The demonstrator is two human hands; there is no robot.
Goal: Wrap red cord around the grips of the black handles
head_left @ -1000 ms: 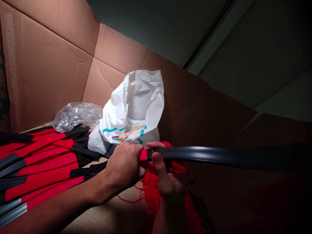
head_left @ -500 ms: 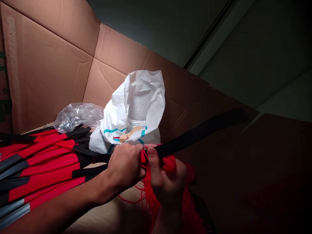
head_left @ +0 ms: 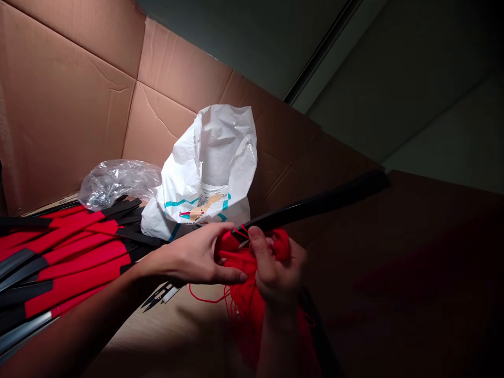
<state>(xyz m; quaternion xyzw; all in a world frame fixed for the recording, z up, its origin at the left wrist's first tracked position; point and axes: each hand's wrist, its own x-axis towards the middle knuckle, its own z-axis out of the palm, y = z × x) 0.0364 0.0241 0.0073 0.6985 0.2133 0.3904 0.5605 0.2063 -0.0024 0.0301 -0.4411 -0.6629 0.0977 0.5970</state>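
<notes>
1. Just below the white bag [head_left: 212,157]: left hand [head_left: 197,257], partly closed, pinches a bunch of red yarn [head_left: 244,299] between thumb and fingers.
2. Below the bag and slightly right of it: right hand [head_left: 281,268], curled tight, clamps the near end of a black strip [head_left: 315,205] under the thumb, with yarn bunched in the palm.
3. From the hands, slants up and rightward away from the bag: the strip, its far end dim in shadow.
4. Farther below the bag, under both hands: loose yarn, hangs over a pale tabletop [head_left: 177,336].
5. Left of the bag, touching it: a clear plastic bag [head_left: 118,181].
6. Farther left and lower: a pile of red-and-black strips [head_left: 66,257].
7. Behind the bag: a creased cardboard wall [head_left: 71,121].
8. Below-left of the bag, under the left wrist: thin dark pieces [head_left: 161,295], too small to identify.
</notes>
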